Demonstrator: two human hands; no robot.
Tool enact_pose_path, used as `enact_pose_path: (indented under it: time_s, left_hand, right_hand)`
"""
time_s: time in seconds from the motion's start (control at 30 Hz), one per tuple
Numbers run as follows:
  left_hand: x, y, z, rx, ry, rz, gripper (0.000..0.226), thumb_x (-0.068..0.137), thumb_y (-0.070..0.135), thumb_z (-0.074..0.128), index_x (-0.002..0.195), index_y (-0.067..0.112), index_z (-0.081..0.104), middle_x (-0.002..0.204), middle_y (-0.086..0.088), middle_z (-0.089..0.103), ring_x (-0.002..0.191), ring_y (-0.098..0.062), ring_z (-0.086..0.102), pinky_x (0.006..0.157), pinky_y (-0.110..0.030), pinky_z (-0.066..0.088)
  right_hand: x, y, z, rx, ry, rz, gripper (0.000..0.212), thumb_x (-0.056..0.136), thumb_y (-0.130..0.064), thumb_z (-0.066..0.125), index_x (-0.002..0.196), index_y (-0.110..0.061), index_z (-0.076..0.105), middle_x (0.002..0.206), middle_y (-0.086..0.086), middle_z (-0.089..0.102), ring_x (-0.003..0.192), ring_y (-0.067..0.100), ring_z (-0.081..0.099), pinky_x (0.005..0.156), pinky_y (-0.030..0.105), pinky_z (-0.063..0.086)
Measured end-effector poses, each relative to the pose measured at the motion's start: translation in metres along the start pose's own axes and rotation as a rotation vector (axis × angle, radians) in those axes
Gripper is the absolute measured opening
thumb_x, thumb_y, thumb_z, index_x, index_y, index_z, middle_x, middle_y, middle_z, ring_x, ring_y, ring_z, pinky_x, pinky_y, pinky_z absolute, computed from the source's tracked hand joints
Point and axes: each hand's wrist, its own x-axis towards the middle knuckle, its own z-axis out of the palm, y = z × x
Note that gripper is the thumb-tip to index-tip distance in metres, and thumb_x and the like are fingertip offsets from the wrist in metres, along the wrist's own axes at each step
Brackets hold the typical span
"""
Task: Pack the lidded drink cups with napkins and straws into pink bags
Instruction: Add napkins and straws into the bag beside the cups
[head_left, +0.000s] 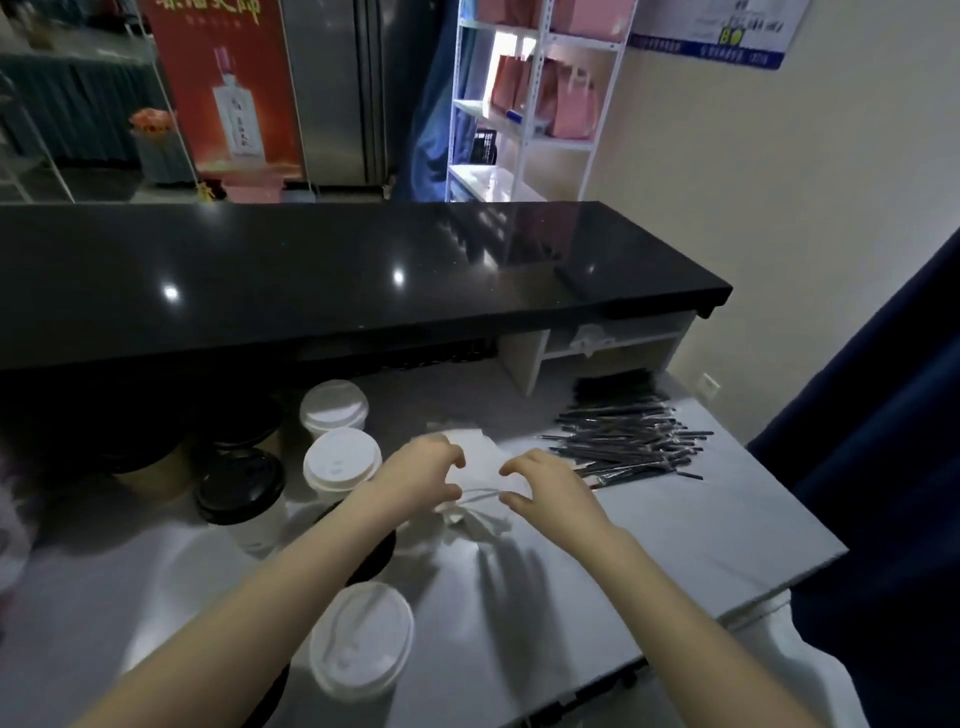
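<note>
Both hands meet at the centre of the frame over a pile of white napkins (475, 454) on the grey table (701, 535). The left hand (423, 475) and right hand (553, 488) have fingers and thumbs curled towards each other above the napkins; blur hides whether they actually pinch one. Black wrapped straws (628, 441) lie heaped just right of the napkins. White-lidded cups (340, 460) and a black-lidded cup (240, 483) stand at centre left. Pink bags (574, 104) sit on the white shelf (535, 137) at the upper right.
</note>
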Motion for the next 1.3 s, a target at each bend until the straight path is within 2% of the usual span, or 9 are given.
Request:
enact_pose_path:
  time_s: [0.13,0.27,0.43,0.6,0.8,0.9,1.03,1.17,1.3]
  left_hand:
    - [0.021,0.003,0.012,0.19,-0.084,-0.009,0.041,0.086,0.032,0.061,0.125,0.021,0.056,0.123,-0.002,0.053,0.11,-0.023,0.053,0.081,-0.034,0.046]
    - [0.035,0.005,0.016,0.269,-0.165,-0.039,0.053,0.075,0.04,0.074,0.119,0.018,0.055,0.117,-0.004,0.05,0.108,-0.025,0.052,0.074,-0.035,0.043]
    - [0.039,0.007,0.029,0.3,-0.125,-0.059,0.047,0.081,0.041,0.068,0.116,0.014,0.052,0.117,-0.004,0.05,0.108,-0.027,0.051,0.076,-0.037,0.043]
    - [0.042,0.005,0.031,0.229,-0.146,-0.104,0.048,0.067,0.035,0.079,0.106,0.015,0.058,0.111,-0.002,0.052,0.1,-0.025,0.055,0.074,-0.034,0.044]
    - [0.038,-0.008,0.02,0.06,-0.137,-0.15,0.034,0.076,0.026,0.075,0.109,0.019,0.068,0.112,0.002,0.063,0.103,-0.018,0.056,0.084,-0.029,0.045]
    - [0.036,-0.006,0.017,0.035,-0.047,-0.172,0.024,0.088,0.021,0.064,0.11,0.017,0.069,0.11,0.0,0.068,0.104,-0.019,0.06,0.088,-0.032,0.046]
    - [0.029,0.004,0.009,-0.063,0.223,-0.203,0.014,0.089,0.019,0.061,0.101,0.018,0.069,0.099,0.002,0.071,0.095,-0.018,0.063,0.081,-0.036,0.049]
    - [0.016,0.01,-0.012,-0.285,0.495,-0.175,0.009,0.084,0.009,0.068,0.09,0.015,0.071,0.087,0.004,0.071,0.084,-0.011,0.065,0.076,-0.028,0.05]
    - [-0.006,0.013,-0.043,-0.427,0.659,-0.225,0.021,0.08,0.005,0.07,0.088,0.025,0.068,0.086,0.014,0.069,0.086,0.0,0.063,0.072,-0.009,0.044]
  right_hand:
    - [0.034,0.007,0.018,-0.104,-0.051,-0.095,0.041,0.088,-0.032,0.062,0.128,-0.024,0.054,0.13,-0.002,0.05,0.121,0.02,0.043,0.098,0.033,0.037]
    - [0.055,0.014,0.034,-0.169,-0.062,-0.189,0.039,0.087,-0.029,0.057,0.125,-0.021,0.056,0.129,0.0,0.052,0.118,0.023,0.044,0.096,0.035,0.037]
    - [0.072,0.029,0.046,-0.2,-0.078,-0.279,0.035,0.08,-0.027,0.063,0.113,-0.02,0.058,0.12,-0.002,0.057,0.111,0.024,0.048,0.089,0.032,0.035]
    - [0.08,0.041,0.052,-0.071,-0.029,-0.345,0.021,0.082,-0.018,0.054,0.097,-0.018,0.069,0.104,0.002,0.067,0.101,0.028,0.054,0.083,0.031,0.035]
    - [0.089,0.05,0.049,-0.054,-0.034,-0.401,0.026,0.092,-0.018,0.047,0.106,-0.016,0.069,0.11,0.002,0.067,0.106,0.025,0.053,0.089,0.031,0.035]
    - [0.089,0.053,0.047,-0.014,-0.049,-0.433,0.026,0.092,-0.027,0.052,0.11,-0.016,0.067,0.114,0.001,0.065,0.109,0.025,0.053,0.091,0.033,0.037]
    - [0.089,0.058,0.04,0.035,-0.018,-0.492,0.045,0.08,-0.042,0.067,0.117,-0.017,0.061,0.124,-0.003,0.058,0.117,0.02,0.049,0.098,0.031,0.034]
    - [0.093,0.05,0.014,0.259,0.213,-0.429,0.015,0.079,-0.015,0.072,0.092,-0.009,0.068,0.096,0.002,0.068,0.096,0.028,0.059,0.081,0.034,0.042]
    - [0.095,0.023,-0.021,0.61,0.204,-0.342,0.005,0.084,-0.019,0.07,0.086,-0.021,0.066,0.079,-0.011,0.065,0.078,0.008,0.061,0.07,0.023,0.046]
